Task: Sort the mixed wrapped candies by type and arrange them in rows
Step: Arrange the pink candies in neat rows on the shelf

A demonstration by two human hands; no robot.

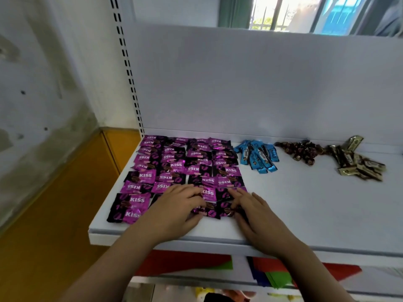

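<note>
Purple candies (174,166), nearest partly beneath left hand (174,207), seemingly also right hand (259,216).

shelf (305,203): white, flat | purple KISS candies (174,164): laid in rows on the left part | left hand (174,210), right hand (259,216): side by side, fingers resting on the nearest purple row | blue candies (259,156), brown candies (301,152), gold-and-dark candies (357,164): three separate heaps toward the back right

Kiss candies (174,168) left, three piles right
</note>
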